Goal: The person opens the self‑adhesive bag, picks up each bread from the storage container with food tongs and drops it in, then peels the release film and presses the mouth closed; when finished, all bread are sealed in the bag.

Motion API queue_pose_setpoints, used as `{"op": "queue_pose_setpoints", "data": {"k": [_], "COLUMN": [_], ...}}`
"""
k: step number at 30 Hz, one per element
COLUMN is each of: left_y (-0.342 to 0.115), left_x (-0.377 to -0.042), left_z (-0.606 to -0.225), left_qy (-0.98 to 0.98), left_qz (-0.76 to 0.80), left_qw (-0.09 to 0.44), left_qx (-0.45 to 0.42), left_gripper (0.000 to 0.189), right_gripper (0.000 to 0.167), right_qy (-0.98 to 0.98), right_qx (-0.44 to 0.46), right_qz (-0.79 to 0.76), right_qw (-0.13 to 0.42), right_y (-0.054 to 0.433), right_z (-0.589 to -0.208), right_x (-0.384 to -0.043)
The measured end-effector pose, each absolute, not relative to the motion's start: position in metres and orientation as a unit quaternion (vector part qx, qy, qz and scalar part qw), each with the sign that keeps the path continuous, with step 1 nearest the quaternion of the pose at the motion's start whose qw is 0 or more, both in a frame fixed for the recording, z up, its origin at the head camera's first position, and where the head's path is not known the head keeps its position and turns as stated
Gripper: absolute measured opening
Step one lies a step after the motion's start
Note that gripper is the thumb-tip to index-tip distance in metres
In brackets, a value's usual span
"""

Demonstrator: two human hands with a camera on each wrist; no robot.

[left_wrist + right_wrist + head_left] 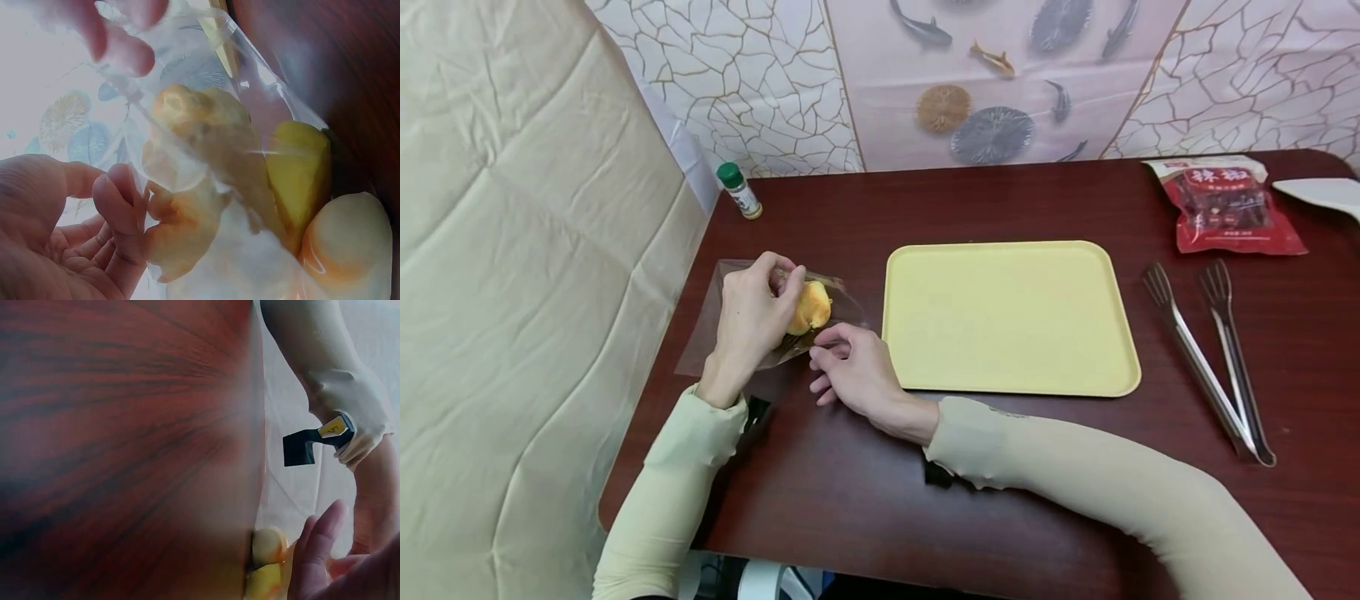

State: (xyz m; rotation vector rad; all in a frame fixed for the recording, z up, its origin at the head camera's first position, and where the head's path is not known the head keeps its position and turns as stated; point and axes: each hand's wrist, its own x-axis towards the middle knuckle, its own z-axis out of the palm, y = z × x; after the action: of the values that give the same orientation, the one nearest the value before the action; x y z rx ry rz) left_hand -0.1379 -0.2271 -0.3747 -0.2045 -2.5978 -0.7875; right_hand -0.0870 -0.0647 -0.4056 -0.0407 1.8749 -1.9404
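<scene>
My left hand (752, 310) pinches the edge of a clear plastic bag (703, 337) lying on the left part of the table. Rounded yellow-orange pieces (812, 308), like small breads or fruit, are inside it. Up close in the left wrist view there are a lumpy golden piece (187, 225), a yellow-green one (299, 175) and a pale one with an orange blush (350, 240). At the bag's near right edge, my right hand (859, 371) holds the film between thumb and index finger, its other fingers loosely bent.
Right of the bag lies a yellow tray (1007, 317). Metal tongs (1213, 367) rest beyond it, with a red food packet (1232, 208) and a white utensil (1322, 193) behind. A green-capped bottle (740, 191) stands at the back left of the brown table (820, 483).
</scene>
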Motion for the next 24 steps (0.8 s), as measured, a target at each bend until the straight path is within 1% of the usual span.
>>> {"op": "queue_pose_setpoints", "data": {"k": [3,5,13,19,24], "left_y": [-0.228,-0.228,-0.229,-0.231,-0.239], "left_x": [-0.138,-0.138,-0.139,-0.140,-0.151], "left_z": [-0.373,-0.372,-0.370,-0.369,-0.359], "left_qy": [-0.934,-0.936,-0.941,-0.934,-0.927], "left_qz": [-0.282,-0.279,-0.272,-0.286,-0.283], "left_qw": [0.205,0.199,0.184,0.187,0.218], "left_qx": [-0.075,-0.075,-0.081,-0.102,-0.115], "left_gripper": [0.026,0.027,0.021,0.018,0.020], "right_gripper": [0.019,0.019,0.032,0.019,0.014], "right_qy": [0.662,0.650,0.604,0.599,0.612], "right_qx": [0.005,0.013,0.019,0.019,0.022], "right_qz": [-0.718,-0.729,-0.766,-0.775,-0.768], "right_qw": [0.215,0.214,0.220,0.199,0.187], "right_y": [-0.068,-0.070,-0.075,-0.077,-0.076], "right_z": [-0.408,-0.409,-0.410,-0.413,-0.415], "right_x": [-0.089,-0.091,-0.093,-0.092,-0.091]}}
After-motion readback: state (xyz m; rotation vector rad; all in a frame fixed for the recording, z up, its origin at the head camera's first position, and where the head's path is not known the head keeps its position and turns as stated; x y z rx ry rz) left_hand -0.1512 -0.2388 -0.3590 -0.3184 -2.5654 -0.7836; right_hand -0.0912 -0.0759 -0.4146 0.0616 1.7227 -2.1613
